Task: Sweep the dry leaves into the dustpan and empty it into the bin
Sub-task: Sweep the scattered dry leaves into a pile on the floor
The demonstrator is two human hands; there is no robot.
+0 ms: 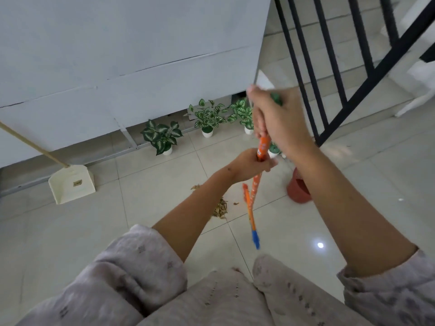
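Dry leaves lie heaped on the floor tiles, mid-scene, partly hidden by the left forearm. Dustpan stands well apart, far left against the wall; bin sits near, right of the heap. Risk: a hard stroke could scatter leaves toward the potted plants. Both hands grip the broom handle, right hand upper, left hand lower, fingers curled tight.
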